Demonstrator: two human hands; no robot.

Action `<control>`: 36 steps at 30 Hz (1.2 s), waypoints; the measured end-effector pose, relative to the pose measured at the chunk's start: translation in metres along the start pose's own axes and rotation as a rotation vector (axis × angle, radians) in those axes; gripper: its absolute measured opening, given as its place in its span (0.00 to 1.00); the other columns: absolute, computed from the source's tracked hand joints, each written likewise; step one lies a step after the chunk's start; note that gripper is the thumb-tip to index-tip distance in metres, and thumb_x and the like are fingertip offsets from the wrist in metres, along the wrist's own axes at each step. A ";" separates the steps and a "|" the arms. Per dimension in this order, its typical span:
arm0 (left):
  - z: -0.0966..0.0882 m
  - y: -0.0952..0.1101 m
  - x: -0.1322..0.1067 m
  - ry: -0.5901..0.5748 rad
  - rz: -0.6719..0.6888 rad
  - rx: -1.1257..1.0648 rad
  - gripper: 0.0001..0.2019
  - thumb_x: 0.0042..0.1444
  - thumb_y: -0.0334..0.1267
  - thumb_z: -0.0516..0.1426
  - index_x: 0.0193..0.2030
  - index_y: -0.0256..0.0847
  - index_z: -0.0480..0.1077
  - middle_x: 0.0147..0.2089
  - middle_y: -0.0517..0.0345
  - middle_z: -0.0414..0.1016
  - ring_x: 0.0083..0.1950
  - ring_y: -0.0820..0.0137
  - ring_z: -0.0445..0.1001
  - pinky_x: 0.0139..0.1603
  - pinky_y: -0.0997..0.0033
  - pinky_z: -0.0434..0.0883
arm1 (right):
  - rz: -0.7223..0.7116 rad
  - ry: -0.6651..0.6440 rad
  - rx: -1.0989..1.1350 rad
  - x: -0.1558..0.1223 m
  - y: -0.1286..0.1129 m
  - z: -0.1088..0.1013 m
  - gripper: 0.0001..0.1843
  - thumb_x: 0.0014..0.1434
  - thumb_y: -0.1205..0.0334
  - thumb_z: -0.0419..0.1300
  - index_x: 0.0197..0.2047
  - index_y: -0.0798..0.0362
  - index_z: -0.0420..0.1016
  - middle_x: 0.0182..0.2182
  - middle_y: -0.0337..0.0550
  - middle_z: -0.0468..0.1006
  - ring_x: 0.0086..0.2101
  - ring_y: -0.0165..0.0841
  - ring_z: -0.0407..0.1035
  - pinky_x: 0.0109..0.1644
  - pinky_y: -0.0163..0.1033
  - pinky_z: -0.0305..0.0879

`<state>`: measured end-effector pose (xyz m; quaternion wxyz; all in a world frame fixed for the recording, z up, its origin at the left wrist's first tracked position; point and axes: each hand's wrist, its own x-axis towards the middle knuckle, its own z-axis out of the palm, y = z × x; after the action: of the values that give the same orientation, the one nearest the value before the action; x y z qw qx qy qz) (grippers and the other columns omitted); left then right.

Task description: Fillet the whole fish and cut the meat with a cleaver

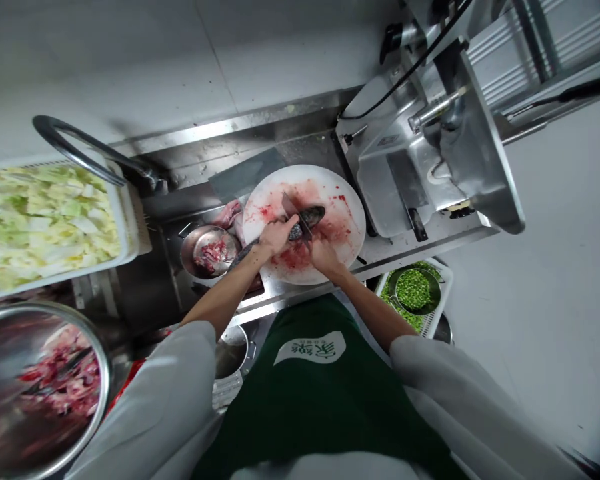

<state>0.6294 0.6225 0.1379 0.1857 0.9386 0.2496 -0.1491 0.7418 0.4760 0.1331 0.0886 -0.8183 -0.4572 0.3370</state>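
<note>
A round white cutting board (347, 193), smeared with blood, lies on the steel counter. Across it stretches a dark, mottled fish (312, 215), its far end on the board and its tail end trailing past the left rim. My left hand (276, 237) is closed around the fish's body and partly covers it. Just to its right, my right hand (323, 255) is closed on the handle of a knife (291, 204). The knife's blade lies across the fish between my hands; the handle is hidden in my fist.
Left of the board stands a metal pot (187, 257) with meat scraps. Further left are a white basket of chopped cabbage (50, 220), a curved faucet (55, 130) and a large steel bowl (100, 373) of raw pieces. A steel slicing machine (495, 153) stands right, above chopped greens (413, 290).
</note>
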 end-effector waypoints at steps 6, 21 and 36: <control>0.007 -0.003 -0.026 0.116 -0.034 -0.073 0.27 0.60 0.42 0.66 0.65 0.46 0.67 0.65 0.41 0.73 0.60 0.49 0.79 0.59 0.55 0.75 | 0.055 0.047 0.048 0.038 -0.023 -0.024 0.21 0.80 0.60 0.46 0.65 0.63 0.68 0.54 0.67 0.82 0.56 0.50 0.78 0.56 0.45 0.72; 0.016 -0.056 -0.069 0.220 0.003 -0.275 0.28 0.55 0.34 0.64 0.62 0.44 0.66 0.64 0.45 0.73 0.64 0.50 0.76 0.64 0.52 0.75 | 0.042 0.059 0.099 0.016 -0.048 -0.011 0.19 0.80 0.58 0.46 0.64 0.57 0.70 0.52 0.60 0.85 0.54 0.46 0.81 0.53 0.41 0.73; 0.018 -0.059 -0.076 0.109 -0.038 -0.254 0.27 0.56 0.37 0.66 0.62 0.45 0.67 0.63 0.48 0.75 0.62 0.53 0.77 0.62 0.56 0.74 | 0.021 -0.061 0.092 -0.006 -0.076 0.034 0.20 0.79 0.64 0.45 0.66 0.62 0.66 0.54 0.64 0.83 0.56 0.49 0.79 0.58 0.45 0.73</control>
<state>0.5318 0.6313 0.1345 0.2863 0.9093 0.2941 -0.0686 0.6659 0.5091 0.1445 0.1087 -0.8075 -0.4351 0.3832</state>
